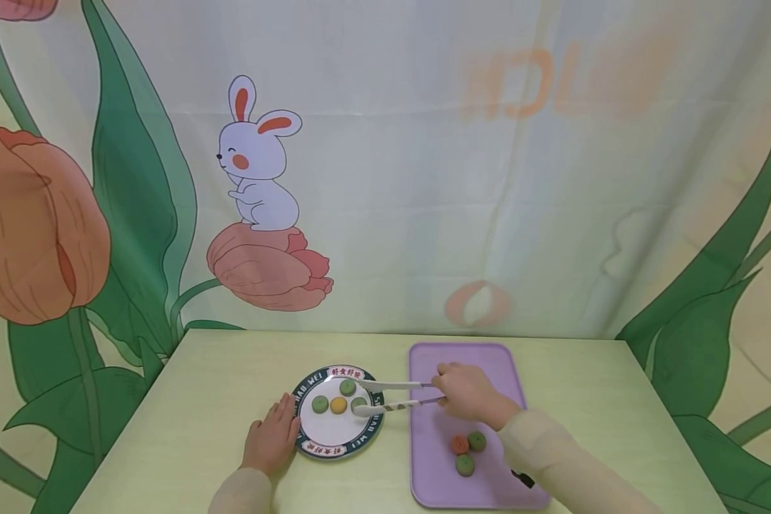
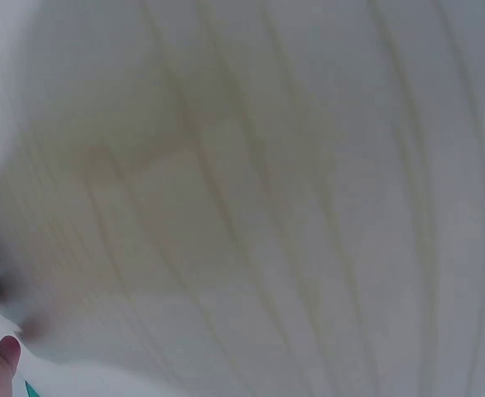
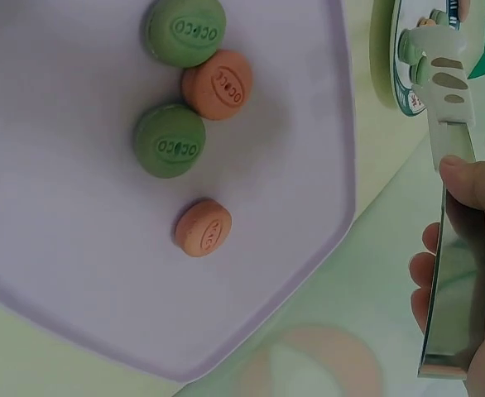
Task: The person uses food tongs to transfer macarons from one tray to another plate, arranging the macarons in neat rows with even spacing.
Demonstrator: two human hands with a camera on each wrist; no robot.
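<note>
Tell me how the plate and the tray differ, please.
The plate is round; the tray is rectangular with rounded corners. The plate is white with a dark lettered rim; the tray is plain purple. The plate bears a yellow piece; the tray, orange pieces. Both lie on the table and bear green pieces.

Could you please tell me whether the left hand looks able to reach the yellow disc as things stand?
Probably yes: the left hand is beside the plate, and nothing covers the yellow disc from above, though a green disc lies between and the tongs are close by.
</note>
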